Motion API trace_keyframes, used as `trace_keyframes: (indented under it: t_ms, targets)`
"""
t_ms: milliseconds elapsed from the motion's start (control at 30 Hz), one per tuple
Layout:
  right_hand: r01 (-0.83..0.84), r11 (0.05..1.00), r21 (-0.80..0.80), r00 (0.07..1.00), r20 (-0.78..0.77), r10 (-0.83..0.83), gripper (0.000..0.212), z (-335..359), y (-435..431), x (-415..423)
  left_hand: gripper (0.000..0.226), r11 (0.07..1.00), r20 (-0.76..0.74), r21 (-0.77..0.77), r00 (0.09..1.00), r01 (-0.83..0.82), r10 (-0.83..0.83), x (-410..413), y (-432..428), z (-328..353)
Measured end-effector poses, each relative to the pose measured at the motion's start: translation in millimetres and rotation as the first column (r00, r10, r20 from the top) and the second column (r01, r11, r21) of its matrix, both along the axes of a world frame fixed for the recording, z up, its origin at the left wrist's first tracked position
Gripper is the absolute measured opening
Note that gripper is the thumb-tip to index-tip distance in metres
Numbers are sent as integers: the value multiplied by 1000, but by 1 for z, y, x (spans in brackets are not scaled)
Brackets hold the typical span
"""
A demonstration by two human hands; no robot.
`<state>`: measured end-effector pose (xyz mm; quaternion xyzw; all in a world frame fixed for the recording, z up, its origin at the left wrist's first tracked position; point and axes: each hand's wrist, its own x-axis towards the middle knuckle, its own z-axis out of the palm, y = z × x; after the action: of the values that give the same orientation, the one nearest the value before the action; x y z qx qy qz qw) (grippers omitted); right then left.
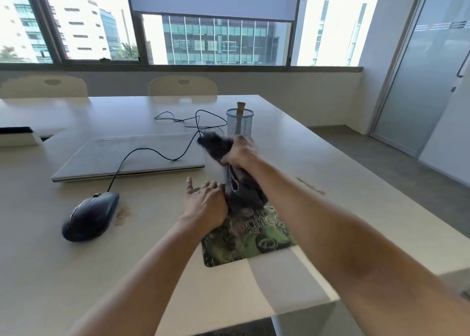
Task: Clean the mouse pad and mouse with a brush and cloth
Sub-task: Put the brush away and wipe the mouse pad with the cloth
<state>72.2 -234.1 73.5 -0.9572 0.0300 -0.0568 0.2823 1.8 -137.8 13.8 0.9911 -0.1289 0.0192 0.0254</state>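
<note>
A green patterned mouse pad (254, 241) lies near the table's front right corner. My right hand (240, 152) grips a dark grey cloth (244, 190) bunched up above the pad's far end; the cloth hangs down onto the pad. My left hand (204, 203) rests flat, fingers spread, on the pad's far left corner beside the hanging cloth. A black wired mouse (90, 216) sits on the table to the left of the pad, its cable running back across the laptop. A brush handle (240, 109) sticks up out of a mesh cup (240, 124) behind my right hand.
A closed silver laptop (132, 155) lies behind the mouse, with the black cable (178, 122) looped over it. The white table (76, 272) ends at an edge close to the pad on the right. Two chairs stand at the far side under the windows.
</note>
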Motion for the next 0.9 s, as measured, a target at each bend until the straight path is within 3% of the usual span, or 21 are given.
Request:
trace_keyframes:
  t_ms: [133,367,433,500,600,700,767,900]
  targets:
    - [37,998,-59,999,-35,-39,33,-27,1,20,47,1000,-21,8,1000,-19,20,4,1,0]
    - [364,901,-237,926,-12,-377,41,-22,-122,37,52,997,-81,4,993,-82,82,8,-4,4]
    - [428,875,-224,896,-20,-444,39,-16,-139,40,54,996,-108,24,990,-88,90,8,-6,5]
    - [407,899,-159,911,2,-412,39,-10,-125,48,54,995,-131,31,986,-98,102,9,-8,7]
    - [181,980,-81,982,63,-176,41,-9,-67,59,52,992,-156,87,982,-94,107,10,-10,10]
    - [-22,995,-97,997,67,28,36,-17,-15,61,52,985,-171,150,979,-86,111,13,-8,9]
    - [-42,986,-162,999,12,45,34,-24,-8,64,52,982,-182,161,976,-93,123,14,-8,8]
    - [100,972,-210,994,-21,-107,38,-29,-50,74,54,979,-203,169,968,-117,151,16,-10,11]
